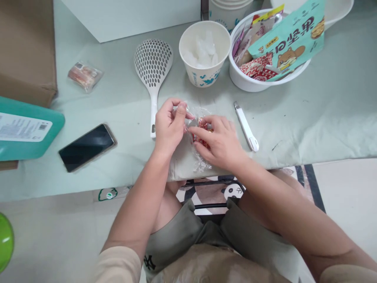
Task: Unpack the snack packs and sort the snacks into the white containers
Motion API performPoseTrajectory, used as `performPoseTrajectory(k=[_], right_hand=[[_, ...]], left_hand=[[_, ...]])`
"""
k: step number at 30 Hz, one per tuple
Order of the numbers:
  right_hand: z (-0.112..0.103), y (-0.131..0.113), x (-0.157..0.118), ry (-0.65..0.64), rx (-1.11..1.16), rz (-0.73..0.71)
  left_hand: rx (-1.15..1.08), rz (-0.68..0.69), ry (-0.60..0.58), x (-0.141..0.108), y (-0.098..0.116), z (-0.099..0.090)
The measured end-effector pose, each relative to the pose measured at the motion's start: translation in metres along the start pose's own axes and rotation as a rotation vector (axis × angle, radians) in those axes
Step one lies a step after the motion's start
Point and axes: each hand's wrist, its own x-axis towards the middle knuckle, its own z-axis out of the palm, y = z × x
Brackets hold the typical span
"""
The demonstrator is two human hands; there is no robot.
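Observation:
A crinkled clear plastic bag (202, 162) with small red-wrapped packets (201, 135) lies near the table's front edge, between my hands. My left hand (171, 127) is closed in a pinch on the bag's upper left edge, its fingers curled. My right hand (221, 140) comes in from the other side, fingers bent over the red packets and gripping the bag; it covers part of them. A white utility knife (246, 127) lies just right of my right hand. Beyond my left hand is a white slotted strainer ladle (154, 67), its handle end close to my wrist.
A paper tub (204, 74) holding crumpled clear plastic stands behind my hands. Beside it, a white basket (256, 84) is full of snack packets, including a teal pouch (294, 43). To the left lie a phone (87, 147), a small wrapped packet (85, 75) and a teal container (26, 147).

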Motion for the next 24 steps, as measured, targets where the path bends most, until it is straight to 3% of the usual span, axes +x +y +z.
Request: performPoseTrajectory(k=[4,8,12,15,20,24], right_hand=[[0.004,-0.002,0.003,0.014,-0.002,0.053],[-0.001,0.001,0.003,0.075,0.171,0.080],[-0.010,0.007,0.003,0.162,0.271,0.152],[-0.015,0.015,0.002,0.234,0.243,0.233],[-0.023,0.031,-0.005,0.251,0.182,0.284],[-0.032,0.038,-0.012,0.287,0.112,0.269]], left_hand=[[0.047,0.032,0.043,-0.002,-0.001,-0.006],[0.093,0.105,0.122,0.002,-0.008,-0.015],[0.144,0.074,0.141,0.007,-0.012,-0.021],[0.168,0.107,0.156,0.008,-0.012,-0.023],[0.285,0.161,0.162,0.008,-0.012,-0.029],[0.385,0.211,0.275,0.000,-0.008,-0.034]])
